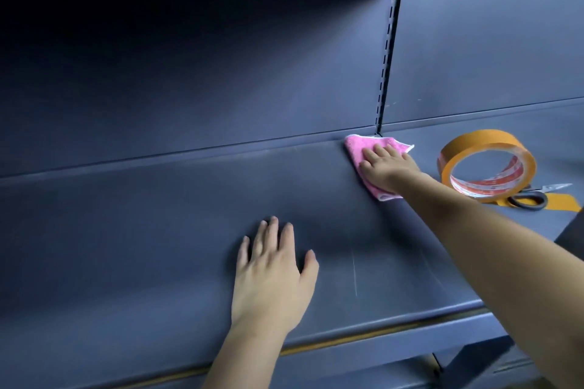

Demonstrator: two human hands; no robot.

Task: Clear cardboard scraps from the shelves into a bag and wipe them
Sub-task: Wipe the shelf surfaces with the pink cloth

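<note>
Pressed flat with fingers spread, the right hand (387,167) does not grip; its open palm lies on a pink cloth (366,151) and holds it down on the dark shelf (158,230). The cloth sits at the back edge of the shelf, touching the rear wall just below the slotted upright post (389,50). The left hand (271,275) is also open, palm down, resting on the bare shelf nearer to the front edge, well apart from the cloth. To the right of the cloth stands a roll of orange tape (486,164) on its edge, leaning a little. Scissors (534,197) lie just beside the roll, near the right front corner, partly on an orange tape strip (564,201).
</note>
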